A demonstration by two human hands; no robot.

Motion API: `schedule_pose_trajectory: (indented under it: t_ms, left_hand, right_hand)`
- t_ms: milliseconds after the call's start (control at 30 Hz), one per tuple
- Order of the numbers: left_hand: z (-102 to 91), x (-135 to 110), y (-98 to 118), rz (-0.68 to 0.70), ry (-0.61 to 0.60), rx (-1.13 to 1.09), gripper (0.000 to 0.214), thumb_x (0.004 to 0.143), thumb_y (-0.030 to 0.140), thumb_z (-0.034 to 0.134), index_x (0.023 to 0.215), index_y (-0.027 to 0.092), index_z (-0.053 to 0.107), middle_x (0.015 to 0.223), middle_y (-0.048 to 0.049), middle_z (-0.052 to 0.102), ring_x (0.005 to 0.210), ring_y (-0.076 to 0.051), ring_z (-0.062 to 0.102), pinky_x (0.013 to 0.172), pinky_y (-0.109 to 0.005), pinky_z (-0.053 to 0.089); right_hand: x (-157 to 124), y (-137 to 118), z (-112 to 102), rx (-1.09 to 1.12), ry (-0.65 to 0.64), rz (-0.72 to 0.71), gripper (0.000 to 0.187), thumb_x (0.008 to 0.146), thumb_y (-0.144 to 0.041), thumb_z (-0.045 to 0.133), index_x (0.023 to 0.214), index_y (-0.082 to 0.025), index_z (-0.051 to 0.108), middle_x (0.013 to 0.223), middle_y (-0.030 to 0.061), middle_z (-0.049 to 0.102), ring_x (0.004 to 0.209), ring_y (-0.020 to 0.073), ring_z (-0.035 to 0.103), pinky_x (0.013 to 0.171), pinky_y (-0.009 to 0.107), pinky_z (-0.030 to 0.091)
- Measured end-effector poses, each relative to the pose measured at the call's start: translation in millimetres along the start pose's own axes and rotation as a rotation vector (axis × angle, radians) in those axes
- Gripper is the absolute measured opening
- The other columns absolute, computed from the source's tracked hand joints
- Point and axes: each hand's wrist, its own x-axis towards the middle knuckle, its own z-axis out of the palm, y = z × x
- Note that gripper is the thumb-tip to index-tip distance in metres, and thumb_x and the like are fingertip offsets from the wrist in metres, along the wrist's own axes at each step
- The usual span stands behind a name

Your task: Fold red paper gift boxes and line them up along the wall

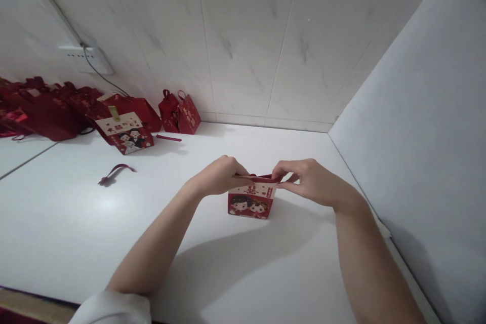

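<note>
A small red and cream gift box [250,201] with two cartoon figures printed on its front stands upright on the white table [182,268]. At its top left edge, my left hand [222,174] pinches the rim between thumb and fingers. The opposite top corner is gripped by my right hand [304,180], its thumb in front and its fingers at the back. Between both hands the upper edge of the box shows a dark red inner side. What lies inside the box is hidden.
Two small red boxes with loops [184,114] stand by the tiled wall [246,50]. A larger cartoon-printed box [132,134] and several red bags [49,111] fill the back left. Loose red straps [117,169] lie on the left. A white panel [425,111] rises on the right.
</note>
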Motion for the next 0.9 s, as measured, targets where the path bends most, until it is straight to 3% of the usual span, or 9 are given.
schedule_pose_trajectory:
  t_ms: [300, 500, 700, 900]
  left_hand:
    - [-1.4, 0.5, -1.8, -0.042, -0.05, -0.003, 0.03, 0.08, 0.038, 0.052, 0.066, 0.016, 0.068, 0.053, 0.0022, 0.037, 0.051, -0.008, 0.022, 0.042, -0.02, 0.018]
    - [-3.2, -0.1, -0.4, -0.057, -0.071, 0.002, 0.03, 0.081, 0.038, 0.051, 0.071, 0.017, 0.07, 0.053, 0.0021, 0.04, 0.051, -0.008, 0.023, 0.043, -0.02, 0.019]
    - [-3.0, 0.2, -2.2, -0.041, -0.087, 0.018, 0.03, 0.082, 0.038, 0.05, 0.07, 0.017, 0.068, 0.054, 0.0015, 0.043, 0.05, -0.008, 0.025, 0.044, -0.021, 0.02]
    - [-1.9, 0.7, -4.2, -0.026, -0.142, 0.08, 0.03, 0.079, 0.037, 0.053, 0.059, 0.015, 0.056, 0.054, 0.0022, 0.039, 0.051, -0.008, 0.024, 0.047, -0.022, 0.019]
  right_hand:
    - [0.9, 6.2, 1.1, 0.032, -0.006, 0.015, 0.008, 0.082, -0.024, 0.058, 0.082, -0.026, 0.066, 0.083, -0.003, 0.072, 0.072, 0.0153, 0.065, 0.064, 0.027, 0.05]
    - [1.9, 7.1, -0.8, -0.005, 0.032, -0.107, 0.008, 0.082, -0.023, 0.06, 0.079, -0.023, 0.067, 0.083, 0.0007, 0.069, 0.076, 0.0155, 0.062, 0.067, 0.028, 0.047]
    - [1.7, 4.2, -0.6, -0.006, 0.008, 0.021, 0.01, 0.081, -0.022, 0.058, 0.071, -0.022, 0.055, 0.074, -0.0021, 0.063, 0.067, 0.0133, 0.057, 0.059, 0.026, 0.043]
    - [0.8, 1.0, -1.5, 0.041, -0.045, 0.098, 0.008, 0.08, -0.021, 0.057, 0.086, -0.025, 0.052, 0.082, -0.003, 0.064, 0.072, 0.0139, 0.059, 0.061, 0.025, 0.043]
